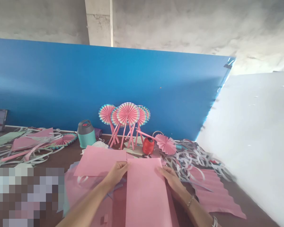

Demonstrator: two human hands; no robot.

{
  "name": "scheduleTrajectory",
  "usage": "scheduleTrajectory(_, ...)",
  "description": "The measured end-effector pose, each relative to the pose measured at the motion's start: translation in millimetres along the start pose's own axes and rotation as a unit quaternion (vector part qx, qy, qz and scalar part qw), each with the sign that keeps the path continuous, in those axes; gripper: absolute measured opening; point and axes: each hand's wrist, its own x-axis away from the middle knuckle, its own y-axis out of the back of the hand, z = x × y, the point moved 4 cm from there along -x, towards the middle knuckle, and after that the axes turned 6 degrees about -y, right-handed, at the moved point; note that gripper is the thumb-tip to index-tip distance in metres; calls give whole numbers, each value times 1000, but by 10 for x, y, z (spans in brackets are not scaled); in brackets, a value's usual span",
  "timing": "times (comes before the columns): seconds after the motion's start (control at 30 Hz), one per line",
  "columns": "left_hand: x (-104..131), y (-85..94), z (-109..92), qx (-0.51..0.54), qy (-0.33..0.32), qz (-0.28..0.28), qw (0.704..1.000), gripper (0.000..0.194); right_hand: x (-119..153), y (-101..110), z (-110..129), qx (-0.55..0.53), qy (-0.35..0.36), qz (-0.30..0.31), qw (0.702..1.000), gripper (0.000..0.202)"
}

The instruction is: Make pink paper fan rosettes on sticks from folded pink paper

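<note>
A long pink paper sheet (145, 192) stretches toward me, its far edge raised between my hands. My left hand (119, 171) pinches its far left corner, fingers closed. On the far right edge, my right hand (170, 178) grips the same sheet, thumb on top and the other fingers partly hidden. Just left of it lies another pink sheet (101, 162), close to my left hand. More pink paper (75, 189) spreads under my left forearm. To the right rests a pleated pink sheet (215, 192).
Several round pleated paper fans (128, 114) stand against the blue partition (61, 82). Nearby are a red thread spool (148, 146), a loose pink rosette (166, 144) and a teal flask (87, 137). Curled paper strips (184, 160) crowd the right; a phone (0, 120) leans far left.
</note>
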Motion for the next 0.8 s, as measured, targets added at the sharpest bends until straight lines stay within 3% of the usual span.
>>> scheduleTrajectory(0.33, 2, -8, -23, -1, -21, 12, 1000, 43, 2, 55, -11, 29, -2, -49, 998, 29)
scheduleTrajectory(0.6, 30, -42, -94, -26, -23, 13, 999, 47, 42, 32, 22, 20, -13, -57, 998, 29)
scheduleTrajectory(0.8, 8, -7, -39, -47, -24, 7, 999, 48, 23, 41, 1, 24, -9, -57, 998, 33)
